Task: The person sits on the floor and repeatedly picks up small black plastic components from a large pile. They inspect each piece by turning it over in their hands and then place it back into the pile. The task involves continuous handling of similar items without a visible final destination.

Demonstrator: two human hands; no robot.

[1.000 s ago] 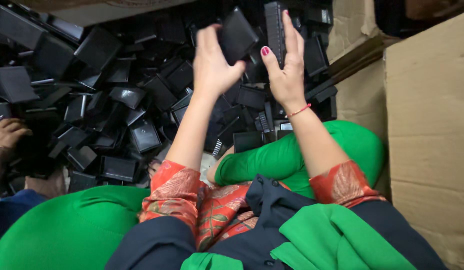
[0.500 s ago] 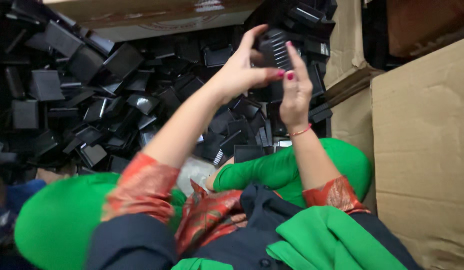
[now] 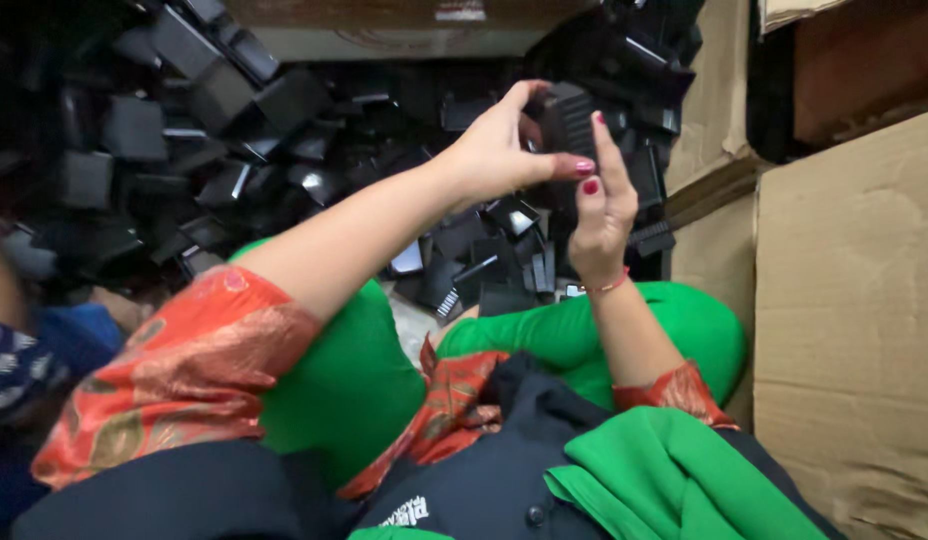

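Above the heap of black parts point(image 3: 234, 150), both hands grip a black ribbed part point(image 3: 569, 125).

1. Single view: head-worn camera, looking steeply down over the wearer's own chest and lap.
2. Facing: forward and down toward a heap of black plastic parts point(image 3: 234, 150) filling the upper frame.
3. Range: close; forearms span mid-frame, cardboard box point(image 3: 854, 330) at right edge.
4. No second view shares the scene.

1. The left hand point(image 3: 494, 155) and right hand point(image 3: 602, 210) had red-painted nails.
2. A thin red bangle point(image 3: 609, 287) circled the right wrist.
3. Short orange-red patterned sleeves point(image 3: 184, 375) showed over green trousers point(image 3: 624, 335).
4. A dark buttoned vest point(image 3: 504, 480) and a green scarf point(image 3: 674, 480) covered the chest.
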